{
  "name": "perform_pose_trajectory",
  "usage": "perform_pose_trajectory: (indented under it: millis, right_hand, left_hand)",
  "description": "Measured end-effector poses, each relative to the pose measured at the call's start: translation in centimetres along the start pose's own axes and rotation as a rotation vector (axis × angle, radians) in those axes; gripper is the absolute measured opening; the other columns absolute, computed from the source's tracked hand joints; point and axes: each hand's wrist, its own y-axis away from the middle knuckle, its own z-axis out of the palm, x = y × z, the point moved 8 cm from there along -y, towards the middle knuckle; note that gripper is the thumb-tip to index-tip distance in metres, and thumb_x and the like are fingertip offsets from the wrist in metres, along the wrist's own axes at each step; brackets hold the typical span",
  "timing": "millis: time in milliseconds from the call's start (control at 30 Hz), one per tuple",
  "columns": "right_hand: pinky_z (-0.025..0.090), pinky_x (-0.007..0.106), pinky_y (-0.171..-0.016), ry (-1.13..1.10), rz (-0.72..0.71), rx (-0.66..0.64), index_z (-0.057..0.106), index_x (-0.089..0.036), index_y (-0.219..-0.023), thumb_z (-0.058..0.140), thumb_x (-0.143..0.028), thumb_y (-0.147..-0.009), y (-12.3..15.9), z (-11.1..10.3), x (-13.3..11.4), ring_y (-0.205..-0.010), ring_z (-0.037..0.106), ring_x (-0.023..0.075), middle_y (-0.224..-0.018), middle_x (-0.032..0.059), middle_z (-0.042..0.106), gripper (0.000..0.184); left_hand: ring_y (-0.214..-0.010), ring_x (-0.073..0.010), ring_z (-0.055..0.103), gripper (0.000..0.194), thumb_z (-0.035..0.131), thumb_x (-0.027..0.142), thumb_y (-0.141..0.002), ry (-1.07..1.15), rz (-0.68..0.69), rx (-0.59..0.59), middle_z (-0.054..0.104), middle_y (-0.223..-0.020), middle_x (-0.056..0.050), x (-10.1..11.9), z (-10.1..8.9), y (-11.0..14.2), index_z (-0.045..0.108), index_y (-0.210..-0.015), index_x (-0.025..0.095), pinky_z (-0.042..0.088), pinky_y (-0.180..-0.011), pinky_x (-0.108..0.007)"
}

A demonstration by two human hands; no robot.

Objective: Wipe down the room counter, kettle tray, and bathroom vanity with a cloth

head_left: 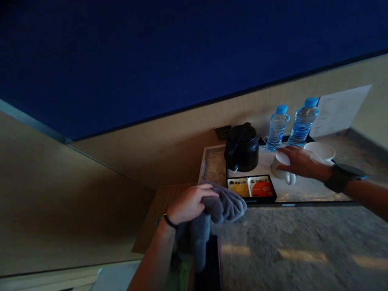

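My left hand (189,202) is closed on a grey cloth (224,206), bunched at the near left edge of the stone counter (287,242), with part of it hanging down. My right hand (298,161), a dark watch on its wrist, is wrapped round a white mug (280,171) lying on its side on the white tray (306,188). A second white cup (320,150) stands just behind that hand.
A black kettle (241,147) stands at the tray's back left. Two water bottles with blue caps (277,127) (303,120) stand by the wall. A small black box of tea sachets (251,188) sits at the tray's front. A paper sheet (339,109) leans on the wall.
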Motion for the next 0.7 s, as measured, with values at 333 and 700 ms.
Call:
perform_pose_trajectory:
  millis: [333, 700]
  right_hand:
    - [0.052, 0.044, -0.083, 0.062, 0.049, -0.006, 0.048, -0.019, -0.133, 0.06, -0.047, -0.087, 0.4, -0.6, -0.3, -0.101, 0.059, 0.033, -0.118, 0.0121, 0.057, 0.056]
    - [0.048, 0.051, -0.1, 0.028, 0.088, 0.028, 0.043, -0.01, -0.142, 0.06, -0.035, -0.089, 0.9, -0.5, -0.9, -0.123, 0.047, 0.0398, -0.141, 0.0207, 0.042, 0.061]
  left_hand:
    - [-0.11, -0.0194, 0.06, 0.047, 0.052, 0.003, -0.077, -0.003, -0.327, 0.429, 0.064, -0.119, -0.013, -8.3, 1.0, -7.6, 0.061, -0.123, 0.009, 0.045, -0.102, -0.03]
    - [-0.104, -0.0179, 0.063, 0.043, 0.052, 0.005, -0.074, 0.048, -0.133, 0.176, 0.068, -0.113, -0.005, -1.6, 0.1, -0.1, 0.068, -0.112, 0.017, 0.049, -0.096, -0.03]
